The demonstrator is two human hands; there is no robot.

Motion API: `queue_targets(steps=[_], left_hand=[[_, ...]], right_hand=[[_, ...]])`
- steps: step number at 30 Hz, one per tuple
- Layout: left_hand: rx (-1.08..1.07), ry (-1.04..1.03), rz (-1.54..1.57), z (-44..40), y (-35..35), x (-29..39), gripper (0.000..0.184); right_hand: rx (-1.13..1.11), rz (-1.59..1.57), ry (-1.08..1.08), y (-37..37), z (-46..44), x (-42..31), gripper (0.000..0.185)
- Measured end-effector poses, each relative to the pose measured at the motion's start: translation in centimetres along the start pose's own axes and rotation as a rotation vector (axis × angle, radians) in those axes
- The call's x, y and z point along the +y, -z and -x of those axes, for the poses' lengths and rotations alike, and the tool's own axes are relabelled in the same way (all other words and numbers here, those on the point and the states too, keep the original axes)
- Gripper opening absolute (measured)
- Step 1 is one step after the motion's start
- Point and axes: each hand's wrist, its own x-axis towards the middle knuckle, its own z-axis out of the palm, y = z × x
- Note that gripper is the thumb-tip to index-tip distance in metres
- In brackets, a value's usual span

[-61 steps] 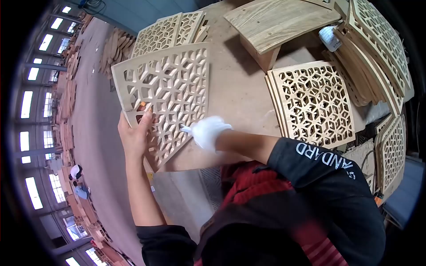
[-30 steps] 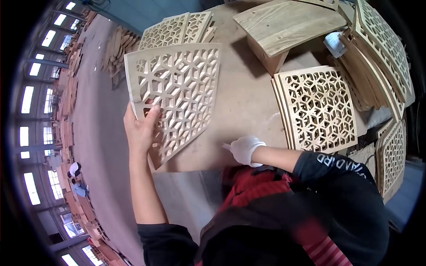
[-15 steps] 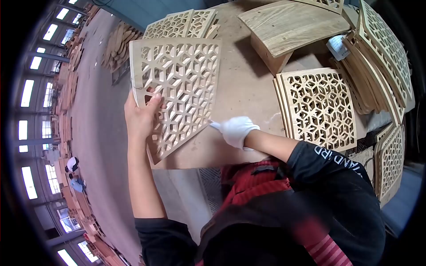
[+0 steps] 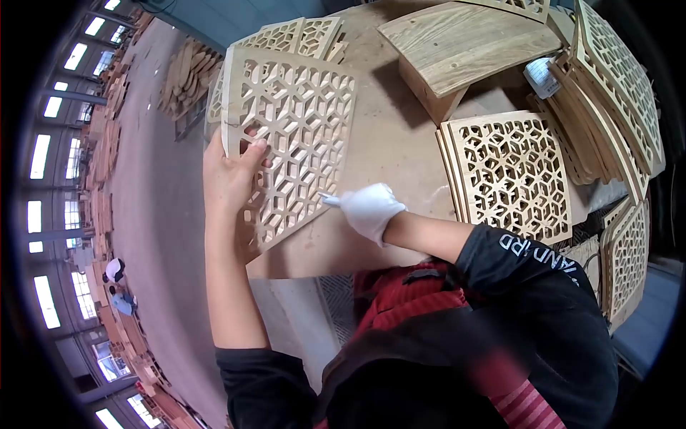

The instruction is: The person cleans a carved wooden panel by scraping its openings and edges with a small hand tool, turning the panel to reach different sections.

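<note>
My bare left hand (image 4: 230, 175) grips the left edge of a wooden lattice panel (image 4: 296, 118), thumb on its face and fingers through an opening. The panel is tilted up and cut through with a geometric pattern. My right hand (image 4: 373, 211), in a white glove, is closed around a small, thin, pale tool (image 4: 329, 199) whose exact kind I cannot make out. The tool's tip is at the panel's lower right openings. Beneath the panel lies the brown worktable (image 4: 400, 161).
Right of my hands stands a stack of lattice panels (image 4: 511, 175). Behind it are a curved wooden board on supports (image 4: 464, 46) and more leaning panels (image 4: 622, 86). Other panels (image 4: 314, 36) lie at the far left of the table. A person (image 4: 121, 297) is far off on the left.
My right hand has moved slightly left with the tool, whose tip now overlaps the panel's lower right part. The panel has shifted and tilted a little in my left hand.
</note>
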Motion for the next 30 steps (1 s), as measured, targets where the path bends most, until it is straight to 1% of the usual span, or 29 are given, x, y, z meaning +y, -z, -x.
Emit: queue_targets(steps=[1, 3, 5, 7, 10, 11, 13, 14, 15, 18, 19, 20, 21, 22, 23, 24, 26, 28, 30], left_hand=[[0.002, 0.000, 0.010, -0.1, 0.0, -0.1, 0.021], [-0.002, 0.027, -0.035, -0.2, 0.2, 0.0, 0.021], [-0.020, 0.043, -0.079, -0.2, 0.3, 0.3, 0.022], [-0.049, 0.047, -0.122, -0.1, 0.2, 1.0, 0.023], [-0.079, 0.050, -0.131, 0.1, -0.8, 2.1, 0.024], [-0.081, 0.087, -0.056, 0.1, -1.0, 2.3, 0.025], [-0.036, 0.033, -0.109, 0.1, -0.5, 1.4, 0.026], [-0.012, 0.002, -0.137, 0.0, -0.2, 0.9, 0.026], [0.003, 0.023, -0.089, 0.4, 0.0, 0.5, 0.026], [0.064, -0.014, -0.026, 2.0, 0.6, 0.0, 0.025], [0.030, 0.035, -0.052, 2.3, 1.1, 0.0, 0.024], [0.042, 0.017, -0.026, 2.6, 1.2, -0.3, 0.023], [0.061, -0.006, 0.001, 2.6, 1.3, -0.7, 0.023], [0.078, -0.021, 0.025, 2.9, 1.4, -0.8, 0.022], [0.048, 0.034, -0.033, 3.1, 1.8, -0.6, 0.022], [0.065, 0.039, -0.011, 3.2, 1.9, -0.8, 0.022], [0.095, 0.043, 0.030, 3.2, 1.9, -1.2, 0.023], [0.105, 0.059, 0.044, 3.4, 1.9, -1.2, 0.022], [0.117, 0.074, 0.061, 3.5, 1.7, -1.2, 0.022]], right_hand=[[0.020, 0.008, -0.005, -0.1, -0.2, -0.1, 0.011], [-0.013, 0.076, 0.012, 0.2, -0.5, -0.6, 0.013], [-0.028, 0.082, 0.023, 0.3, -1.1, -1.0, 0.020], [-0.020, 0.027, 0.031, 0.3, -2.5, -1.3, 0.034], [-0.015, 0.085, 0.156, 0.8, -4.7, -2.6, 0.016], [0.015, 0.077, 0.102, 0.9, -4.5, -3.0, 0.014], [0.036, 0.026, 0.091, 0.0, -4.1, -2.4, 0.019], [0.050, 0.002, 0.086, -0.6, -4.1, -1.9, 0.022], [0.009, 0.051, 0.030, -1.6, -3.6, -1.9, 0.045], [-0.253, 0.112, 0.010, -0.1, 0.2, -0.2, 0.061], [-0.260, 0.069, 0.025, -1.1, 1.2, 0.8, 0.045], [-0.263, 0.025, 0.034, -2.6, 2.0, 1.8, 0.032], [-0.255, -0.040, 0.045, -2.0, 2.2, 1.8, 0.027], [-0.248, -0.104, 0.056, -1.4, 2.3, 1.8, 0.026], [-0.237, -0.197, 0.066, -0.8, 2.7, 1.6, 0.025], [-0.222, -0.289, 0.074, 0.2, 2.8, 1.1, 0.026], [-0.101, -0.314, 0.106, 0.0, 2.9, -0.1, 0.026], [-0.048, -0.392, 0.111, 1.2, 3.0, -1.3, 0.025], [-0.063, -0.518, 0.092, 3.3, 3.4, -2.1, 0.023]])
